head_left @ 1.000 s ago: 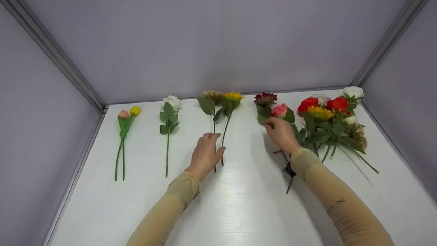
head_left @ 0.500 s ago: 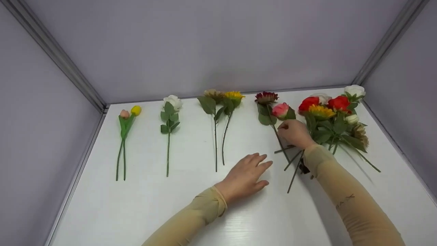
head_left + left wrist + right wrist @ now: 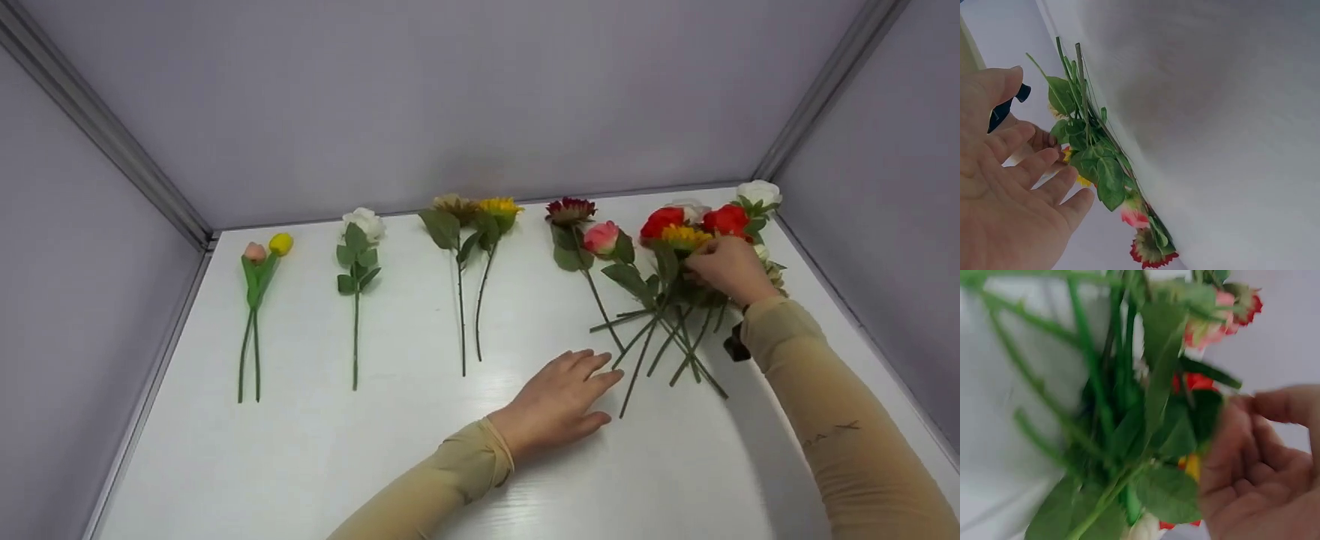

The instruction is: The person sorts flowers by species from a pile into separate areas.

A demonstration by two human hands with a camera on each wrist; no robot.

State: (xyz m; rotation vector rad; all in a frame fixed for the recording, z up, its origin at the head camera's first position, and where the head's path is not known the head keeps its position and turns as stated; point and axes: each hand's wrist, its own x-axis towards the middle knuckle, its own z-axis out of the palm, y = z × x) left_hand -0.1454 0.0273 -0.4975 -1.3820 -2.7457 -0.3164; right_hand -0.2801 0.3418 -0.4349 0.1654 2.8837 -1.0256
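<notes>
My left hand (image 3: 559,401) hovers low over the white table with fingers spread, holding nothing; its fingertips are near the ends of the loose stems. My right hand (image 3: 731,266) is at the heap of artificial flowers on the right, thumb and forefinger close together right beside a yellow sunflower (image 3: 684,238). In the right wrist view the curled fingers (image 3: 1241,461) lie next to green leaves (image 3: 1168,495), blurred; I cannot tell whether they pinch one. Red flowers (image 3: 726,220), a white rose (image 3: 759,193) and a pink rose (image 3: 602,238) lie around there, their stems crossing.
Left of the heap lies a dark red sunflower (image 3: 571,211). Farther left are a yellow sunflower (image 3: 500,210) beside a beige one (image 3: 454,206), a single white rose (image 3: 365,223), and two tulips, yellow (image 3: 281,244) and pink (image 3: 255,252). Grey panels (image 3: 480,97) enclose the table.
My left hand has left the stems of the middle sunflowers and moved right, fingers spreading. My right hand has gone from the dark red sunflower, now lying by itself, rightward to the heap.
</notes>
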